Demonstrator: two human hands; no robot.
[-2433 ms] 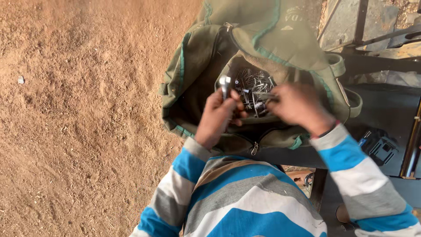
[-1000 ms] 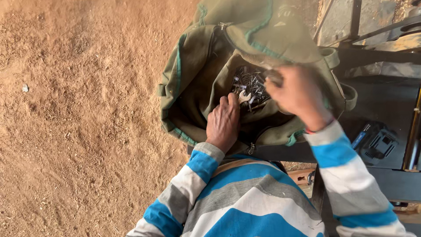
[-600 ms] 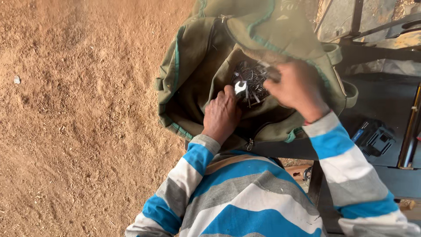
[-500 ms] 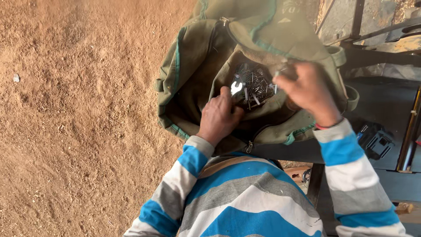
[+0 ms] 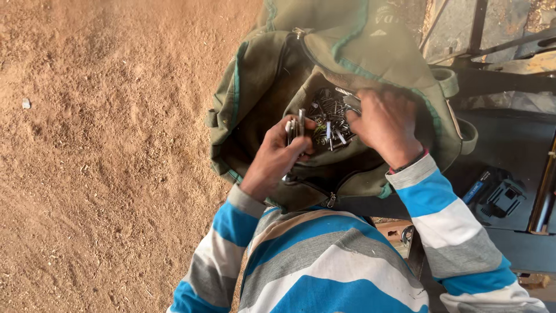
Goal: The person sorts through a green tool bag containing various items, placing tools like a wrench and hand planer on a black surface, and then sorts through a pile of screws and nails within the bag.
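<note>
Head view — both hands in the green bag (image 5: 255, 104), sorting small metal parts.

Your left hand (image 5: 277, 157) is clenched round a few slim metal pieces (image 5: 295, 124), pinched upright at the bag's mouth; your right hand (image 5: 383, 124) has fingers curled down into the loose pile (image 5: 329, 119) of screws or bits inside the pocket — whether it grips any, you cannot tell. Pieces look small, stiff, smooth and likely slippery, light singly but heavy as a heap; sharp tips probable. Take them mid-shaft between thumb and fingertips, a few at a time. Bag is soft cloth, sags open, so hold its rim if it folds. Battery tool (image 5: 499, 197) lies apart on the dark bench (image 5: 509, 249) to your right; red dirt (image 5: 104, 162) on the left.
</note>
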